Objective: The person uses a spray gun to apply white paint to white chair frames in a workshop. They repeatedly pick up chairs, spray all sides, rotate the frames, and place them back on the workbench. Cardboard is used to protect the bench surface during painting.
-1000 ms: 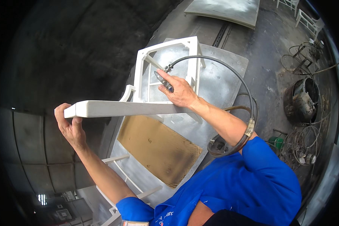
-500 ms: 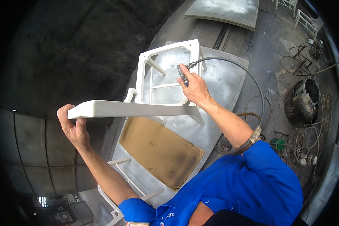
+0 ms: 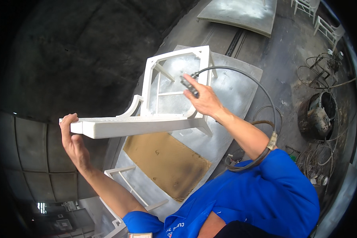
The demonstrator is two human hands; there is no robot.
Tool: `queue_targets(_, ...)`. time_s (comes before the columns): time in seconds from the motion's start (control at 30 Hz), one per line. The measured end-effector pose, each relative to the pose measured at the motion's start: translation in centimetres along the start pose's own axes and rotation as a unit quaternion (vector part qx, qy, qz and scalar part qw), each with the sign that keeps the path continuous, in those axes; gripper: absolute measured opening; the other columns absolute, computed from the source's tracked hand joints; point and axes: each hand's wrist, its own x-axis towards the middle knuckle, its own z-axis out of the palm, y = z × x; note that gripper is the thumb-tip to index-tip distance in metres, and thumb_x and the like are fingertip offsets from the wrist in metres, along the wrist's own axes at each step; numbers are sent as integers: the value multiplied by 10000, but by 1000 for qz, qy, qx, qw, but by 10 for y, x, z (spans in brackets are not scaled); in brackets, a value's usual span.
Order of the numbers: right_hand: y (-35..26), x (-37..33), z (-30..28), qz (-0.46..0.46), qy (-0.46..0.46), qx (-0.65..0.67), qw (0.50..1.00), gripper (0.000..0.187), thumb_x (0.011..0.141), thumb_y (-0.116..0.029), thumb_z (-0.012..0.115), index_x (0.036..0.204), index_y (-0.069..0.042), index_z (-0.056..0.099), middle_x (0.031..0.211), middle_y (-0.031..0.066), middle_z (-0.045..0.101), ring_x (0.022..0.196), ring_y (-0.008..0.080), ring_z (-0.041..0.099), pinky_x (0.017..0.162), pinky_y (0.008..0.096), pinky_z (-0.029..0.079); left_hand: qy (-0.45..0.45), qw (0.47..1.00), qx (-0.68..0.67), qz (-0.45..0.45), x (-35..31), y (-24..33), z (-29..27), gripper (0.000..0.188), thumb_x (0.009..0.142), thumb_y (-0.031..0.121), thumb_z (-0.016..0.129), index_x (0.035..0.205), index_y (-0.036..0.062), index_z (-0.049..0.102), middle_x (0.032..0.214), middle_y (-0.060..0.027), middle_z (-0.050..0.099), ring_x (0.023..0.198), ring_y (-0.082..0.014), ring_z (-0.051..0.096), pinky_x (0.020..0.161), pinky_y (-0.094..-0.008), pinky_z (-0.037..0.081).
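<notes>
My left hand (image 3: pixel 76 150) is closed around the top end of a white wooden chair frame's back (image 3: pixel 139 127). The chair lies tilted, its open seat frame (image 3: pixel 146 79) on the far side and its back reaching toward the left. Over the near right part of the seat frame, my right hand (image 3: pixel 206 101) grips a small metal air gun (image 3: pixel 189 86). A black hose (image 3: pixel 252 79) runs from the tool in an arc to the right and loops round my right upper arm. The tool's tip is too small to make out clearly.
Beneath the chair is a grey metal-topped platform (image 3: pixel 242 79) with a brown cardboard sheet (image 3: pixel 166 162). Another white chair frame (image 3: pixel 127 184) stands at lower left. On the right floor are a dark drum (image 3: pixel 317 117) and coiled hoses (image 3: pixel 315 158). A second platform (image 3: pixel 238 16) lies ahead.
The chair's back has swung toward me, so more of its inner side shows. My left hand moved with it. My right hand and the air gun shifted slightly nearer and left.
</notes>
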Motion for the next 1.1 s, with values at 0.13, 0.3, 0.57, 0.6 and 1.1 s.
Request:
queue_targets(0.13,4,-12,-61,31,-13,-16,999,613,1001,-318,651,1569,-204,450,1308,251,661,1222,394,643,1034,430,498,-8,999,33,-37,-1,64,11,988,917,888,322,1141,-5,682,1047,-140,671,1003,-274,592,1028,-445,417)
queue_targets(0.3,15,23,-95,-24,-121,15,992,600,1013,-313,639,1563,-153,458,1369,245,640,1312,379,597,1095,410,461,58,994,95,-21,-2,117,54,628,998,603,521,907,-12,610,921,-126,597,1072,-313,592,1136,-513,366)
queue_targets(0.57,56,119,-104,-35,-293,69,953,582,1027,-386,620,1547,-163,482,1391,244,634,1332,400,584,1100,424,461,141,979,124,-74,-6,120,67,419,869,414,566,873,-4,590,970,-126,595,1169,-364,534,1148,-558,330)
queue_targets(0.6,59,127,-103,-33,-313,74,946,580,1027,-395,619,1547,-174,484,1395,243,632,1330,406,585,1099,431,464,144,979,120,-78,-8,118,66,423,873,420,555,869,-3,584,978,-128,591,1179,-366,526,1150,-564,323)
queue_targets(1.1,73,148,-113,-16,-386,123,914,573,1026,-401,615,1546,-197,486,1415,230,622,1331,398,584,1117,437,460,157,979,97,-92,-14,114,65,413,887,402,505,860,-5,572,1010,-158,590,1222,-375,489,1152,-588,284)
